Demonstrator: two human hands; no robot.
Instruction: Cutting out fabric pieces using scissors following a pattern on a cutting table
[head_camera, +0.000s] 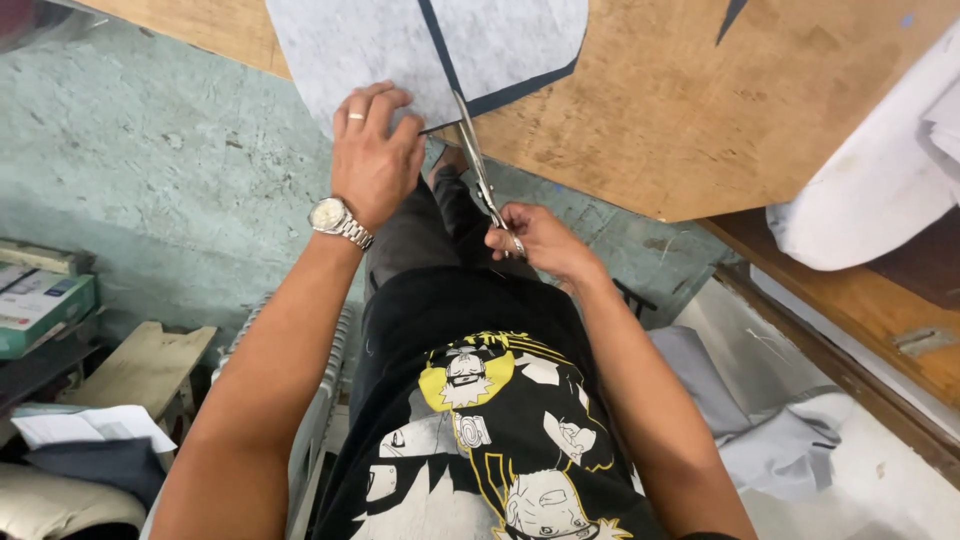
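Top centre of the frame, the left hand (375, 150) lies flat with fingers spread, pinning a grey fabric sheet (400, 50) to the wooden worktop (680, 120). Just right of it, the right hand (535, 240) is closed around the handles of the scissors (478, 165), blades up along the sheet's dark edge. White cloth (870, 190) is piled at the right.
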